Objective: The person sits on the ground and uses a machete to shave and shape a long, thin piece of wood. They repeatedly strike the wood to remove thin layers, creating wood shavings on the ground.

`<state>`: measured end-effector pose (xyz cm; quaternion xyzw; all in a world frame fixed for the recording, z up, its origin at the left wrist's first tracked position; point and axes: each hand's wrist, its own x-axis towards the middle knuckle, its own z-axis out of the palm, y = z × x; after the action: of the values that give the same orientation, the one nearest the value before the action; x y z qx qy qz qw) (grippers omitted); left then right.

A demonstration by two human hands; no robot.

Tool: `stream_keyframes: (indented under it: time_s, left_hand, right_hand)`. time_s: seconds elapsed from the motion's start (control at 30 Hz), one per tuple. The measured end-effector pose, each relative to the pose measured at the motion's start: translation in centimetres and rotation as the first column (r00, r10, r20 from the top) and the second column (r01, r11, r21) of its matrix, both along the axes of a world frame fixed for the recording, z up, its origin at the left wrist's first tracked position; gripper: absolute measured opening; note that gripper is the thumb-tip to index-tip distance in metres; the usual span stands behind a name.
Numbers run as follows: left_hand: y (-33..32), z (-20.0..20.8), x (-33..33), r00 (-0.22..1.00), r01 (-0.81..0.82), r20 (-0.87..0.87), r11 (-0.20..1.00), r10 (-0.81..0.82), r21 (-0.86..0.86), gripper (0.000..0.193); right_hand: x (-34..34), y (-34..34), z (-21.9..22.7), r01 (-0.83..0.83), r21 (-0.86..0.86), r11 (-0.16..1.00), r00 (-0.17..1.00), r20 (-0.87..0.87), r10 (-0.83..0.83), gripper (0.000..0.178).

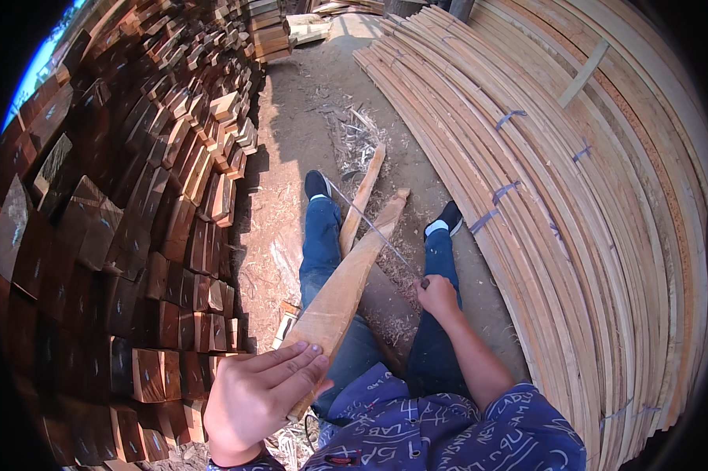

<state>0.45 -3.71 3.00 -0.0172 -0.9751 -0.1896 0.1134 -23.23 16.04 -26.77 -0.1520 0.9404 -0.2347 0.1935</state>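
- Head view: we hold a tapering wooden board (pixel 334 302) aslant before us, wide end near our body, narrow end pointing out between our feet.
- Our left hand (pixel 264 388) is clamped on the board's wide end, fingers laid over the upper face.
- Our right hand (pixel 438 295) is closed around the dark handle of a long, thin metal tool (pixel 359 214); the two hands are well apart.
- The tool crosses over the board's narrower part; whether it touches, we cannot tell.
- A second, slimmer wooden piece (pixel 364 196) lies beyond, near our left shoe (pixel 317 184).
- Pale shavings (pixel 362 133) are scattered on the ground (pixel 299 110).
- To our left, a high stack of cut timber (pixel 166 212), ends facing us.
- To our right, long wooden strips (pixel 542 212), bundled with bluish ties (pixel 511 118).
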Motion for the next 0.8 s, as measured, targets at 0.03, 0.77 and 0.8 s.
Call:
stream_keyframes:
  time_s: [0.03,0.77,0.8]
  left_hand:
    - [-0.1,0.2,0.1,1.0,0.005,-0.001,1.0,-0.005,-0.003,0.027]
    - [-1.8,0.5,0.0,0.962,-0.232,0.127,0.968,0.242,-0.094,0.043]
    - [-1.9,0.5,0.0,0.963,-0.228,0.124,0.97,0.238,-0.088,0.043]
  right_hand:
    - [-0.6,0.5,0.1,0.016,-0.035,0.999,1.0,-0.006,-0.016,0.036]
    - [0.5,-3.0,-0.5,-0.171,-0.247,0.954,0.983,-0.111,0.147,0.03]
    - [1.1,-3.1,0.4,-0.167,-0.244,0.955,0.986,-0.053,0.159,0.028]
